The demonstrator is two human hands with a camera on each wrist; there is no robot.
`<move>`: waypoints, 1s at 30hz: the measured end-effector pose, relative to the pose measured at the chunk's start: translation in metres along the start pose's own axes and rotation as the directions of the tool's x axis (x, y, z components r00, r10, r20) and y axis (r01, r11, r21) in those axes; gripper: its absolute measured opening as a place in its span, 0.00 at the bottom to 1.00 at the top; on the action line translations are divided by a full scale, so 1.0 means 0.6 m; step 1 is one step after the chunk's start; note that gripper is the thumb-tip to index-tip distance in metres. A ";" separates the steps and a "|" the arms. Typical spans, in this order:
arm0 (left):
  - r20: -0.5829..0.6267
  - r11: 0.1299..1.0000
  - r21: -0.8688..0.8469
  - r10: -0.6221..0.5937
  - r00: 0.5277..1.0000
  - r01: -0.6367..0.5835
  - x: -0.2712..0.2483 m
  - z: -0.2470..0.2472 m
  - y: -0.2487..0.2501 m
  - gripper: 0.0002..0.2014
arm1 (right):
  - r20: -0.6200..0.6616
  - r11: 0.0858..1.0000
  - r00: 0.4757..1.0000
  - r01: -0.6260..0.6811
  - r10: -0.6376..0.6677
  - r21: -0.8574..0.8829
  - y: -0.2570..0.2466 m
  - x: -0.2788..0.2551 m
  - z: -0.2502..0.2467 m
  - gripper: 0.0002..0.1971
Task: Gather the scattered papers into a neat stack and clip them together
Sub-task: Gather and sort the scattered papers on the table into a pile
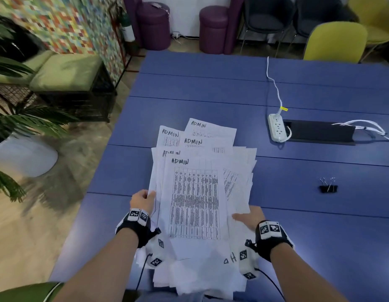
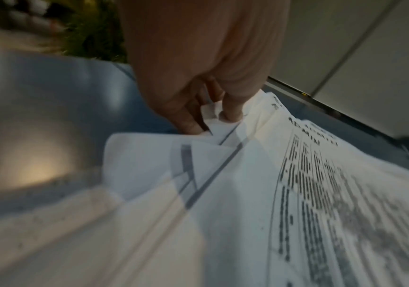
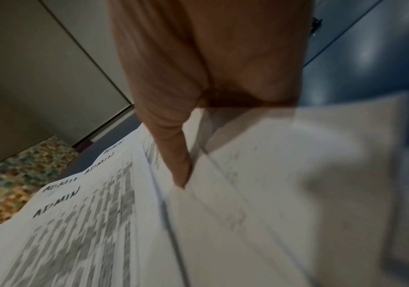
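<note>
Presently, papers: white printed sheets headed "ADMIN", fanned unevenly at the near edge of the blue table. Left hand pinches their left edge; right hand grips their right edge, thumb on top. Binder clip: black, lying well apart to the right.

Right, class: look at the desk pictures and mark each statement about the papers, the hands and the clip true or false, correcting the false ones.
1. Both hands hold the papers. True: the left hand grips the left edge and the right hand holds the right edge.
2. The binder clip is already on the papers. False: it lies on the blue table, apart from them, to the right.
3. The sheets form a neat, squared stack. False: they are fanned out, with edges and corners out of line.
4. Several sheets have ADMIN handwritten at the top. True.
5. The power strip lies on top of the papers. False: it lies on the table beyond them, to the right.
</note>
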State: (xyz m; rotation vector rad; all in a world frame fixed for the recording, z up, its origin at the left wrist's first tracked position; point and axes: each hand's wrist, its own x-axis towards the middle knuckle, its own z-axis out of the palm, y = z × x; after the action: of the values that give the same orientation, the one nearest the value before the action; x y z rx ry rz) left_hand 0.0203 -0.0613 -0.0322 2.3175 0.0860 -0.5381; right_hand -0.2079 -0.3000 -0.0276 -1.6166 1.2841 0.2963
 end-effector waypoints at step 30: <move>0.516 0.930 0.369 -0.209 0.831 0.005 -0.027 0.020 0.025 0.46 | 0.015 0.984 0.998 0.068 -0.067 -0.164 -0.019 0.004 0.035 0.35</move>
State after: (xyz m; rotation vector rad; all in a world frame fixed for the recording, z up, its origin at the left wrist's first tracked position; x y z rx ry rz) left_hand 0.0048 -0.0787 -0.0234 2.4072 -0.1704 -1.3590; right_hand -0.1897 -0.2855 -0.0326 -1.7923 1.2212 0.3755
